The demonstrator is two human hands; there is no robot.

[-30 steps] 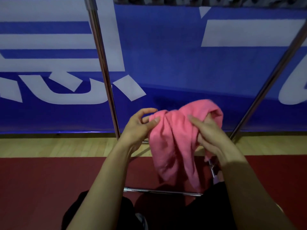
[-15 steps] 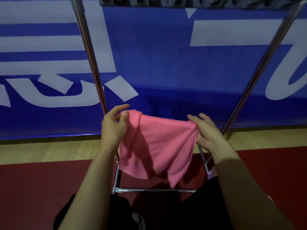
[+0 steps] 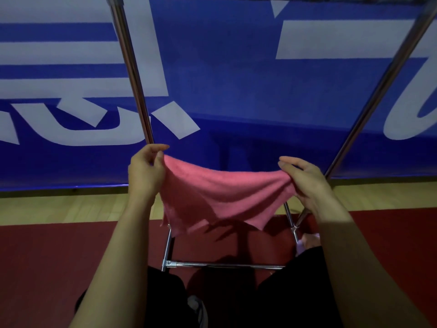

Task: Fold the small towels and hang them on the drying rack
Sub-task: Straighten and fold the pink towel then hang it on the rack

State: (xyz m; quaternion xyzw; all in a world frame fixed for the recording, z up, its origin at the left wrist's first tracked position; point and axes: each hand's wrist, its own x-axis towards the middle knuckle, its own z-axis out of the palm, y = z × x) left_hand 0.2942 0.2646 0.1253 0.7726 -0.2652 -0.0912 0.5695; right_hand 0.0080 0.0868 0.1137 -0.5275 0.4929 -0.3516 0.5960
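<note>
A small pink towel (image 3: 220, 197) hangs spread out in the air between my hands, its lower edge drooping in uneven points. My left hand (image 3: 145, 170) pinches its upper left corner and my right hand (image 3: 305, 181) pinches its upper right corner. Behind the towel stands the metal drying rack: a left upright pole (image 3: 132, 74), a slanted right pole (image 3: 378, 91) and a low crossbar (image 3: 224, 265) near the floor. The rack's top bar is out of view.
A blue banner (image 3: 236, 79) with large white lettering runs behind the rack. Below it lie a strip of wooden floor (image 3: 59, 207) and a dark red floor area (image 3: 59, 256). My black-clad legs (image 3: 283, 299) fill the bottom of the view.
The towel went from a bunched wad between my hands to a spread sheet. My hands moved apart, each sliding out to a top corner.
</note>
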